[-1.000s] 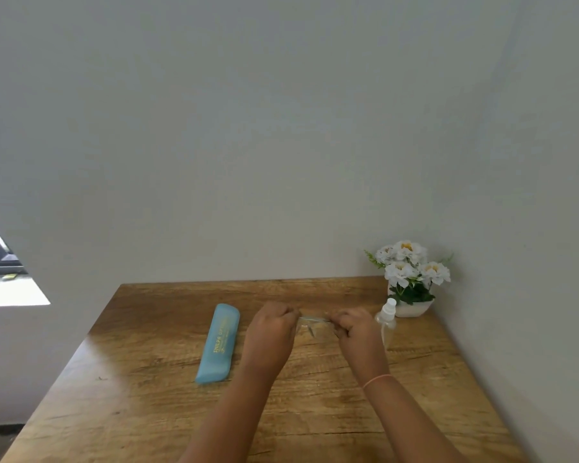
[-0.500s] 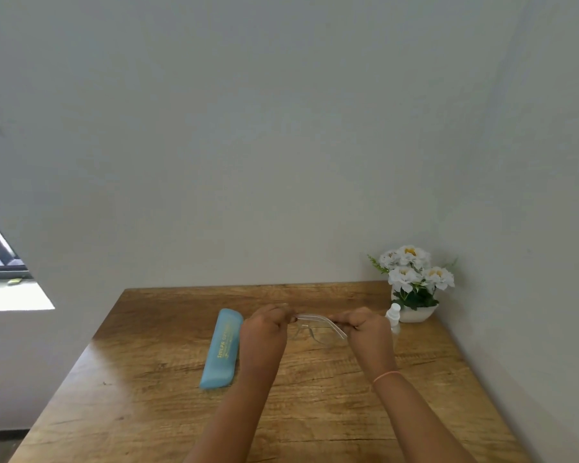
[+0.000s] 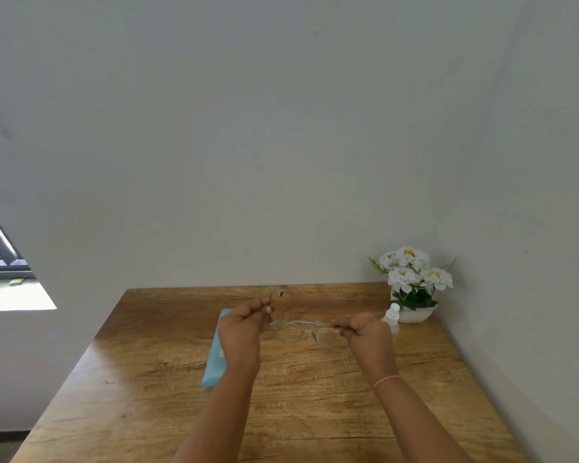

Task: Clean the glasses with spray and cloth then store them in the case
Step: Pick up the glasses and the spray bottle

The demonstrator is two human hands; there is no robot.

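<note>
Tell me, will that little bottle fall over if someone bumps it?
Probably yes: the bottle looks small, slim and upright, so a nudge could tip it. It seems clear plastic, so likely light. Once down, its round shape might let it roll on the table.

We see a wood-grain table [image 3: 315, 412] with a soft sheen toward nine o'clock, glasses [image 3: 301, 329] of clear glossy plastic, a smooth matt case [image 3: 214, 365], a translucent plastic spray bottle [image 3: 392, 315] at two o'clock, and a matt wall [image 3: 281, 145].
</note>
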